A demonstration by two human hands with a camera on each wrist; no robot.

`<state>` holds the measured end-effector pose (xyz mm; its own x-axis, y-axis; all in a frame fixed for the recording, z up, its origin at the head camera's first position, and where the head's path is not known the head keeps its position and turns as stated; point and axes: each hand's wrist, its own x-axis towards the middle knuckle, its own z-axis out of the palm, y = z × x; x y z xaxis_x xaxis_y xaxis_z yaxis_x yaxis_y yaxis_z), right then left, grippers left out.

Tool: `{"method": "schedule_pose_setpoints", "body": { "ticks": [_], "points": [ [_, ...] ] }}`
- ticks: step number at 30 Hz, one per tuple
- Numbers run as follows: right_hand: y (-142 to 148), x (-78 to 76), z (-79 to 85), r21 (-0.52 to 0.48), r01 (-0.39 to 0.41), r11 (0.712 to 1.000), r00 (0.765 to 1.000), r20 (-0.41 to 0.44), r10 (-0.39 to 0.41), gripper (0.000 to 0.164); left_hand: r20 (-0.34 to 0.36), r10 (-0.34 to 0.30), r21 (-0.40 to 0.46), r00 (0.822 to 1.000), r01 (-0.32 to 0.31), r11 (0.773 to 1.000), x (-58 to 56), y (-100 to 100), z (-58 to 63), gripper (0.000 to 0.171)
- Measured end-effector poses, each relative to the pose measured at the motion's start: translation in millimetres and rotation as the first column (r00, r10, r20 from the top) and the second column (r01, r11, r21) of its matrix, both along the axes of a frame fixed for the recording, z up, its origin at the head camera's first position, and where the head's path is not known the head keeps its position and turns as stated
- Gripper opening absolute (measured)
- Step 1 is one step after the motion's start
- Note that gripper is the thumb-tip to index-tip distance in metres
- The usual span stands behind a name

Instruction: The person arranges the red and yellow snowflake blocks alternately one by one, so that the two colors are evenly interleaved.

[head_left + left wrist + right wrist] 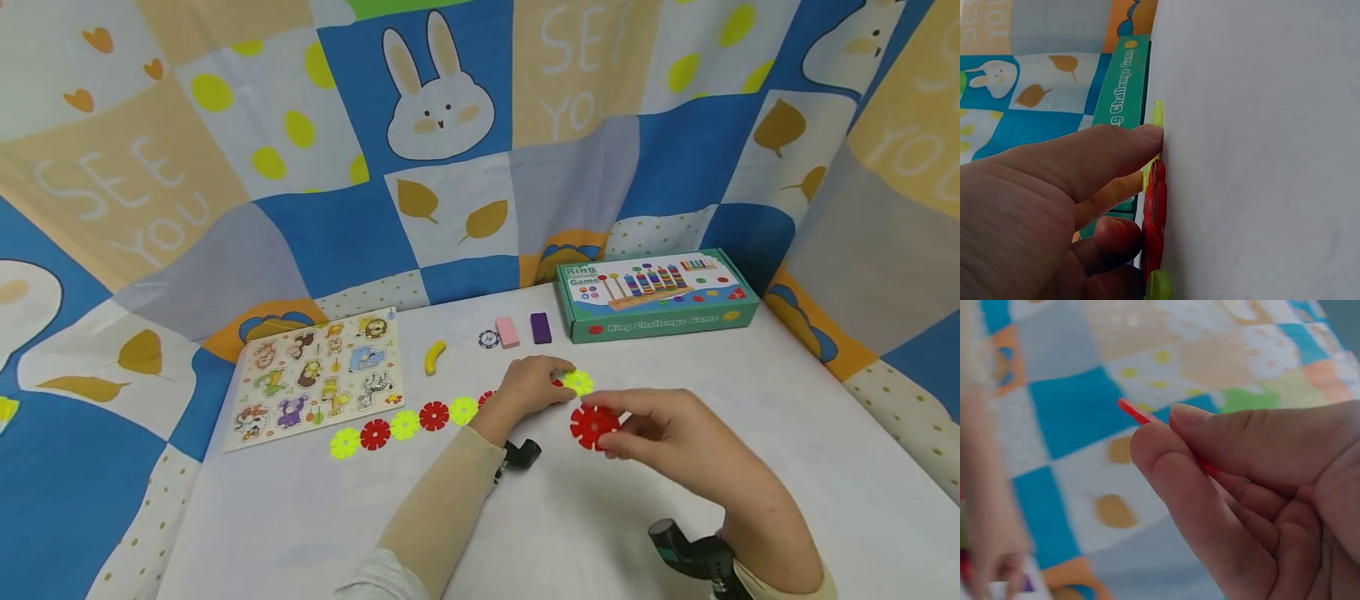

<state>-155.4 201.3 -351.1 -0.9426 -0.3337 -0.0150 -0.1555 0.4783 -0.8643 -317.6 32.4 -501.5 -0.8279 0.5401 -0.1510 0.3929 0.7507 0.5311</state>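
Note:
In the head view a row of notched plastic interlocking discs, yellow and red by turns, lies on the table, with a yellow disc [345, 443] at its left end. My left hand [528, 387] covers part of the row. Its thumb and index finger pinch the yellow disc [578, 382] at the right end, seen edge-on in the left wrist view beside a red disc [1155, 219]. Just to the right, my right hand [667, 433] pinches a loose red disc [592, 427] between thumb and fingers. The right wrist view shows that disc's thin edge poking out past the fingertips [1150, 440].
An animal puzzle board [315, 375] lies at the left. Behind the row are a toy banana [434, 357], a round blue-and-white chip [488, 339], a pink block [507, 332] and a purple block [540, 328]. A green game box [663, 321] stands at the back right, before patterned cloth.

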Motion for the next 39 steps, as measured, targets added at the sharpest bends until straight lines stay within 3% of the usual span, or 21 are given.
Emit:
{"method": "schedule_pose_setpoints", "body": {
  "ticks": [4, 9, 14, 22, 26, 30, 39],
  "points": [
    [16, -10.9, 15.3, 0.049, 0.111, 0.993, 0.991, -0.086, -0.106, 0.051, 0.0, -0.004, 0.006, 1.0, 0.004, 1.0, 0.1, 2, 1.2, 0.046],
    [31, -37.8, 6.5, 0.095, 0.18, 0.979, 0.981, -0.085, -0.172, 0.055, 0.003, 0.003, 0.014, 1.0, -0.004, 1.0, -0.5, 4, 2.3, 0.046],
    [44, -73.3, -23.6, 0.097, 0.177, 0.979, 0.984, 0.002, -0.178, 0.057, 0.006, 0.012, 0.009, 1.0, -0.012, 1.0, -1.2, 4, 2.7, 0.046],
    [61, -119.8, -93.6, 0.153, 0.209, 0.966, 0.967, 0.114, -0.227, 0.058, -0.02, -0.006, 0.009, 1.0, 0.006, 1.0, -3.8, 3, 2.0, 0.045],
    [64, -129.1, -121.0, 0.211, 0.198, 0.957, 0.952, 0.19, -0.239, 0.06, -0.01, 0.004, 0.007, 1.0, -0.004, 1.0, -3.5, 0, 0.6, 0.043],
    [64, -129.5, -136.5, 0.256, 0.191, 0.948, 0.94, 0.231, -0.252, 0.061, 0.023, 0.007, 0.024, 1.0, -0.008, 1.0, -2.3, -2, -0.3, 0.043],
    [63, -128.3, -139.9, 0.306, 0.171, 0.937, 0.95, 0.201, -0.239, 0.055, 0.034, 0.008, 0.022, 0.999, -0.009, 1.0, -3.0, 1, -1.0, 0.041]
  ]
}}
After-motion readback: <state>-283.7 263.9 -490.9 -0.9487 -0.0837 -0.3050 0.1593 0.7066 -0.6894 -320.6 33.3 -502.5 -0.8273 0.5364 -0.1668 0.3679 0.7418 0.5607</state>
